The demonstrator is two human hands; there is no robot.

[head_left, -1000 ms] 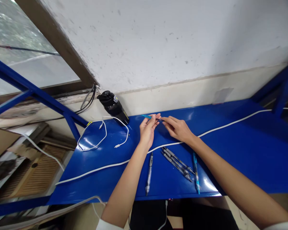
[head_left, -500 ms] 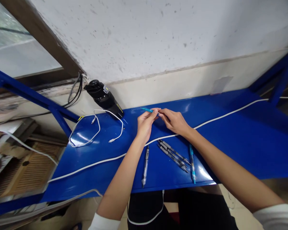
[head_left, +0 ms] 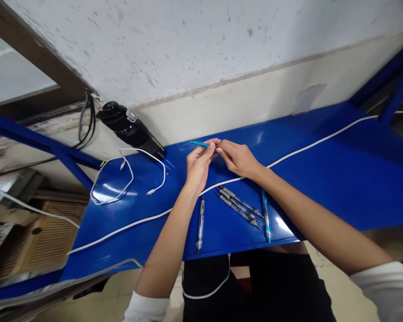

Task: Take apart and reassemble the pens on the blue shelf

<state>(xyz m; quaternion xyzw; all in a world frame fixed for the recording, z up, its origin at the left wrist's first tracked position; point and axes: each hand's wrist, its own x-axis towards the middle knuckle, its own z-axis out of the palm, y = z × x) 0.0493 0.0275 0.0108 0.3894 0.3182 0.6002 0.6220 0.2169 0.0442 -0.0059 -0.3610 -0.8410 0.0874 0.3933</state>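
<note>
Blue pen held at worktop's far edge, left hand fingers clamped on it, right hand fingers together at its other end, grip unclear; more pens lie nearer, past white cable.

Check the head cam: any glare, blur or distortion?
Head view: glare spots on the glossy blue shelf, beside the pens and under the white cable loop; wide-angle distortion makes the shelf slant and the wall look tilted; left hand, right hand and small blue pen look fairly sharp, no obvious motion blur.
</note>
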